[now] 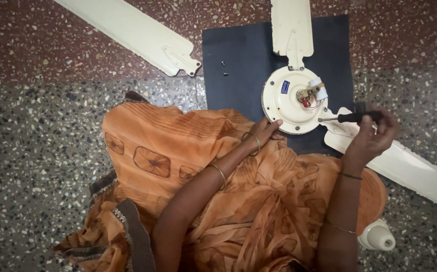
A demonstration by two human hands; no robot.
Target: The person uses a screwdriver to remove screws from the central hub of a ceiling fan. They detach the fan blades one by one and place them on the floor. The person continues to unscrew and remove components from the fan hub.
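The right hand (372,138) fingers pinch a black screwdriver (352,118) at the cream fan motor (291,100), while the left hand (265,132) fingers, seemingly pressed together, touch its near rim.

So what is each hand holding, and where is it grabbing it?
The right hand holds a screwdriver by its black handle. The left hand holds nothing; it rests on the rim of the round fan motor.

Home: speckled terrazzo floor (37,151)
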